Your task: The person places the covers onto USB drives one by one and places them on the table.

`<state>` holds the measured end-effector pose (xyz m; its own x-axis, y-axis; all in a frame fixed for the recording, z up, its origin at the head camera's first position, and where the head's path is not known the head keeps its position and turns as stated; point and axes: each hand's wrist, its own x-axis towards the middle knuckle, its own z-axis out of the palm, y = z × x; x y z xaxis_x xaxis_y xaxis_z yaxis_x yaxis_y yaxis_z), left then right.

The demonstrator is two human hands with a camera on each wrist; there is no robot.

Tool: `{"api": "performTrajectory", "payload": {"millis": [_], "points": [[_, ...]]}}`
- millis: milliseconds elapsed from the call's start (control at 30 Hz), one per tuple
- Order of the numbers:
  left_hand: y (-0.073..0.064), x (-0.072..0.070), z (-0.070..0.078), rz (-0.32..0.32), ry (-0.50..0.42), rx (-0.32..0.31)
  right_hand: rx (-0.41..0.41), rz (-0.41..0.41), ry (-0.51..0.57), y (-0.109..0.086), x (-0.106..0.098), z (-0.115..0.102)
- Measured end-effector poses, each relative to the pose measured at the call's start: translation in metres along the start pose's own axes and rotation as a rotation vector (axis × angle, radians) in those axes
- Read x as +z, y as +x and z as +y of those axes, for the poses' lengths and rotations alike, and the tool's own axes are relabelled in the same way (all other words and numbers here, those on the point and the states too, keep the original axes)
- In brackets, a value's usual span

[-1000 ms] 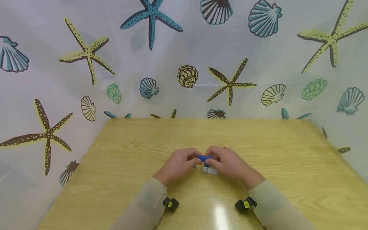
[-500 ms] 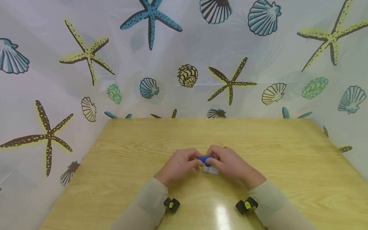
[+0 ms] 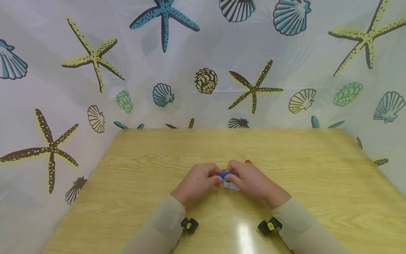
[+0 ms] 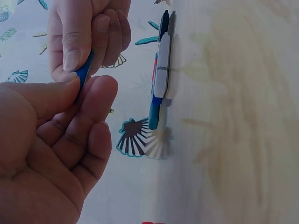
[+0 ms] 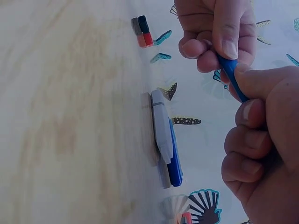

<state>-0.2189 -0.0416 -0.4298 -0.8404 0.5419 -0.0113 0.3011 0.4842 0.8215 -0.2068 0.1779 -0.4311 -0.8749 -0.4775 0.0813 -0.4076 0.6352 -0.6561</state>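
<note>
Above the yellowish wood-grain table (image 3: 142, 176), a slim blue plastic-looking piece (image 4: 84, 72) is pinched by both the left hand (image 3: 200, 180) and the right hand (image 3: 248, 179), and could be dropped near the flat white oblong block (image 4: 161, 83) if both shallow fingertip holds were let slip.

In all three views, no text, label, brand name, number or sign can be read on any object.
</note>
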Motion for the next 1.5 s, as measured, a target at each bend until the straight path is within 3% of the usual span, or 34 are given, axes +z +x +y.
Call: {"api": "performTrajectory", "payload": {"millis": [167,400,533,867,1133,1333,1500], "points": [[0.001,0.0,0.001,0.005,0.016,0.011,0.028,0.019,0.01,-0.002,-0.002,0.0],[-0.001,-0.003,0.0,0.027,0.054,0.021,-0.012,0.05,-0.017,-0.001,-0.005,0.006],[-0.001,-0.006,-0.002,0.03,0.067,0.013,0.005,0.05,-0.032,0.0,-0.005,0.012],[0.0,-0.019,-0.011,0.11,0.061,-0.038,0.077,0.0,-0.204,0.0,-0.009,0.023],[-0.001,-0.025,-0.014,0.127,0.08,-0.071,0.111,-0.051,-0.306,0.0,-0.006,0.017],[-0.003,-0.034,-0.019,0.146,0.131,-0.104,0.14,-0.011,-0.311,-0.001,-0.005,0.017],[-0.004,-0.041,-0.022,0.126,0.247,-0.166,0.131,0.006,-0.285,0.0,-0.005,0.021]]}}
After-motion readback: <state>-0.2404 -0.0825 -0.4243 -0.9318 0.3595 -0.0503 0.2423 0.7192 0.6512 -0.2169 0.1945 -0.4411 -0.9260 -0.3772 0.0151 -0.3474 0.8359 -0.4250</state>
